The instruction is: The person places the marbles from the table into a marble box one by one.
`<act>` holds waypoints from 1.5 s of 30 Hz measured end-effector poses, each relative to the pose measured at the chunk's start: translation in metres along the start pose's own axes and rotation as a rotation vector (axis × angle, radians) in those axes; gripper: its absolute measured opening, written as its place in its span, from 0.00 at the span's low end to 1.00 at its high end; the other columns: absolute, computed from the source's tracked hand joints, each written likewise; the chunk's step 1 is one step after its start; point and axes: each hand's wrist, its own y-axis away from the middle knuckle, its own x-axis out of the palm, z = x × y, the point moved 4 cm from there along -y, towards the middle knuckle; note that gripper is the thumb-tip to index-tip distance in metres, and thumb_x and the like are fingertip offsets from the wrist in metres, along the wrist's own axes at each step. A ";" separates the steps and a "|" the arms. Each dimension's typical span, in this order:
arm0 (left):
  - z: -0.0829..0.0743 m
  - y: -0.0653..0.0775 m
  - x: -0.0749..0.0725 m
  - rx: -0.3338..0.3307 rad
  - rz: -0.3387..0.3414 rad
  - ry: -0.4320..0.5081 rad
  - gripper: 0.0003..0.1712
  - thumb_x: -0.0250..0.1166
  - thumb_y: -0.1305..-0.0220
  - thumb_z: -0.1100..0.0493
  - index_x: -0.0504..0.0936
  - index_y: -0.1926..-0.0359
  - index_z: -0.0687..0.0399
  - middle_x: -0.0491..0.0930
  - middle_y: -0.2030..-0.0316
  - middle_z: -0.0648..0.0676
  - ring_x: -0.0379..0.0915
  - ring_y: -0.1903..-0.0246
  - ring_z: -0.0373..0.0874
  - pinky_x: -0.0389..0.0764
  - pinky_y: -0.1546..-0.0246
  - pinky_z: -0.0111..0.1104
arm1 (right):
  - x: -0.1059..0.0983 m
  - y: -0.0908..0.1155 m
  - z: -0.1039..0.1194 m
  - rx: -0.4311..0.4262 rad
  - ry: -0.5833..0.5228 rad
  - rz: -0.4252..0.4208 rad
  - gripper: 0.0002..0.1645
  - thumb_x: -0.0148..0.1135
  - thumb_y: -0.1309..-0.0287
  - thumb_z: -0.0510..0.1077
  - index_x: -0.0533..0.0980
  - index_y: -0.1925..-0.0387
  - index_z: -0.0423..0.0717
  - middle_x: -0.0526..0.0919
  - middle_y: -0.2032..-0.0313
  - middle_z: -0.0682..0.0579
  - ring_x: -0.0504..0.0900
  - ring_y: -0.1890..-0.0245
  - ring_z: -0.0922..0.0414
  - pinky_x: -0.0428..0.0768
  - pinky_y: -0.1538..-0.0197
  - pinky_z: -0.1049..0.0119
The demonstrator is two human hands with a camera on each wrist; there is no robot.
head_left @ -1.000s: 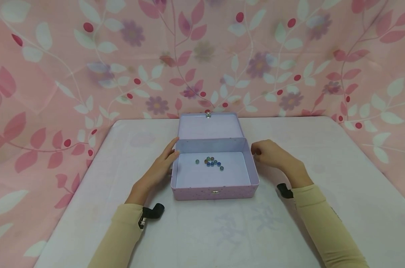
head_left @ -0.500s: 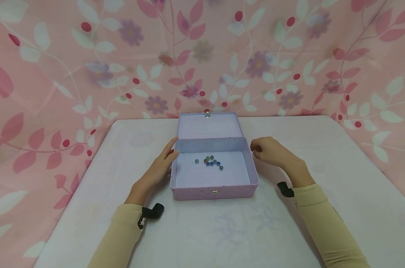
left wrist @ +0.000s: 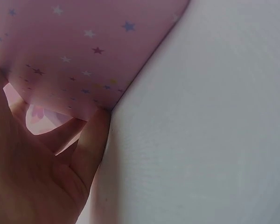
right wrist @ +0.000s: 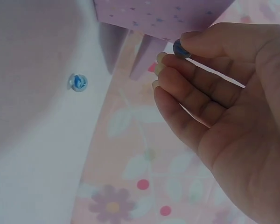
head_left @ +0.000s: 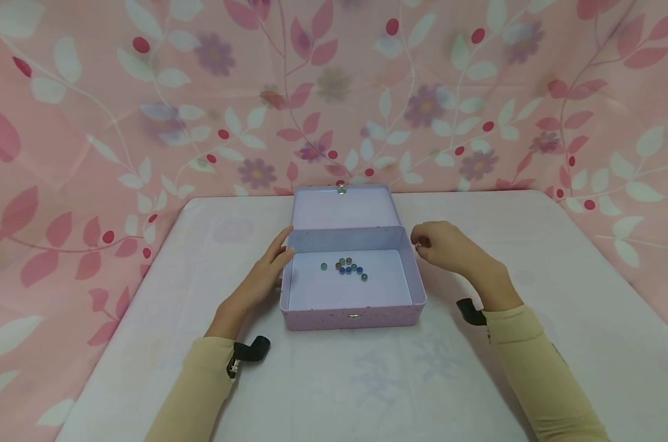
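A lilac tin box (head_left: pixel 317 320) with small stars stands with its hinged lid (head_left: pixel 345 209) tipped back. On its floor lie several glass marbles (head_left: pixel 349 270), mostly clustered, one apart to the left. My left hand (head_left: pixel 259 276) rests against the box's left side; in the left wrist view its fingertips touch the starred wall (left wrist: pixel 98 49) near the table. Just outside the right wall, my right hand (head_left: pixel 450 248) pinches a dark blue marble (right wrist: pixel 180 48) between thumb and index finger, its other fingers loosely bent.
Another clear-and-blue marble (right wrist: pixel 78 83) lies on the white tablecloth (right wrist: pixel 32 177), as the right wrist view shows. Behind the table hangs a pink floral cloth (head_left: pixel 334 92). The raised lid reaches almost to the table's back edge.
My right hand has risen slightly and shifted a little toward the box's right wall. The left hand, the box and the marbles inside stay as they were.
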 end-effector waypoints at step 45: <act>0.002 -0.001 -0.001 0.011 -0.003 0.019 0.36 0.43 0.25 0.35 0.42 0.22 0.25 0.44 0.21 0.54 0.43 0.22 0.56 0.68 0.34 0.59 | 0.009 0.000 0.062 -0.204 0.023 -0.106 0.07 0.66 0.44 0.33 0.80 0.64 0.46 0.80 0.68 0.54 0.76 0.65 0.57 0.78 0.60 0.63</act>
